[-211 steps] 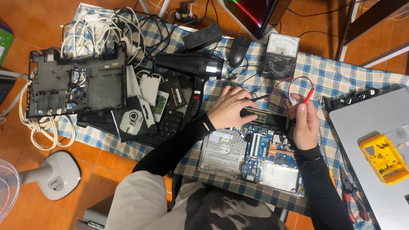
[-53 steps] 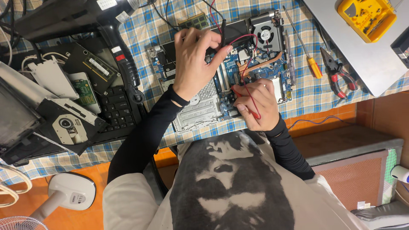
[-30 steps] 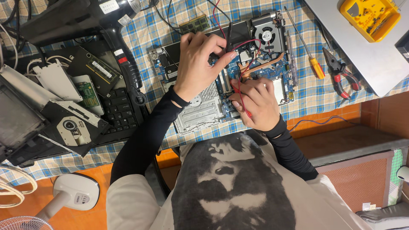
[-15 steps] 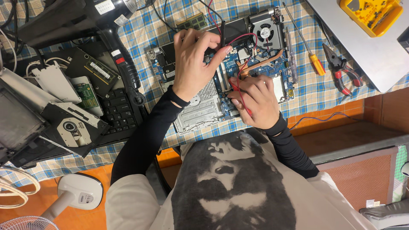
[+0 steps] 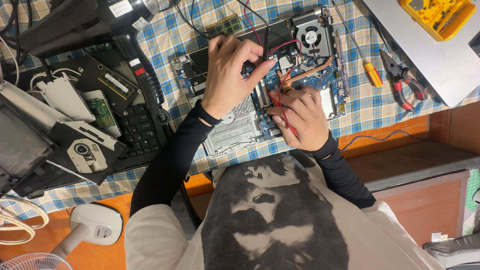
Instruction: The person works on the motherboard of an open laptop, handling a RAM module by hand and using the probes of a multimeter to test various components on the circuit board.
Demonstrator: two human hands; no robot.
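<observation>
— Probes down on the laptop motherboard (image 5: 300, 75), which lies on the checked cloth of the tabletop (image 5: 170, 35) right in front of you. Your left hand (image 5: 232, 70) pinches the black probe (image 5: 266, 42) upright, tip near the board's middle.

— And your right hand (image 5: 300, 115)?

— Closed around the red probe (image 5: 282, 107), tip low, close to the left one. I'd say you're testing two points, so keep both tips steady and apart, and let the red lead (image 5: 280, 47) stay slack.

— Anything in your way?

— Cooling fan (image 5: 311, 36) sits just beyond your fingers; screwdriver (image 5: 367, 67) and pliers (image 5: 402, 82) lie well to your right.
</observation>
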